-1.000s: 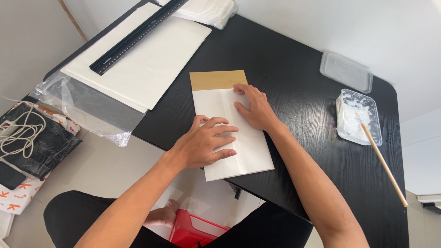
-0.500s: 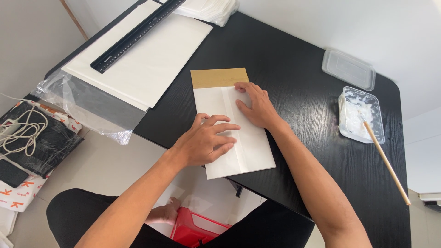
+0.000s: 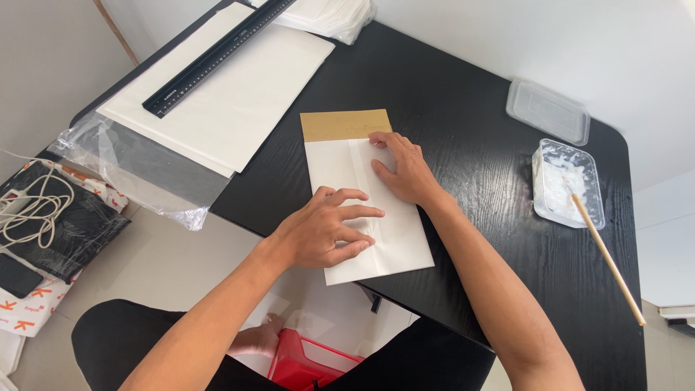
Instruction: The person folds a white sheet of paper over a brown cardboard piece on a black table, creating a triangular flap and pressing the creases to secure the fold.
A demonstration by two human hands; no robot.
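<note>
From the head camera, my left hand (image 3: 326, 232) lies flat on the near part of a folded white paper sheet (image 3: 362, 210), fingers spread and pressing, gripping nothing. My right hand (image 3: 402, 170) rests on its far right part, fingers open and flat too, tips near the brown cardboard strip (image 3: 346, 124) that shows beyond the paper's far edge. The paper sits on the black table (image 3: 463, 108), its near corner overhanging the table's edge. It looks light, thin and easily creased, so I judge it best held down with flat palms or lifted by an edge. To the far left lie large white sheets (image 3: 232, 101) under a black ruler (image 3: 217, 54); on the right, a plastic tub (image 3: 568, 181) of what may be white paste, with a wooden stick (image 3: 608, 261).
</note>
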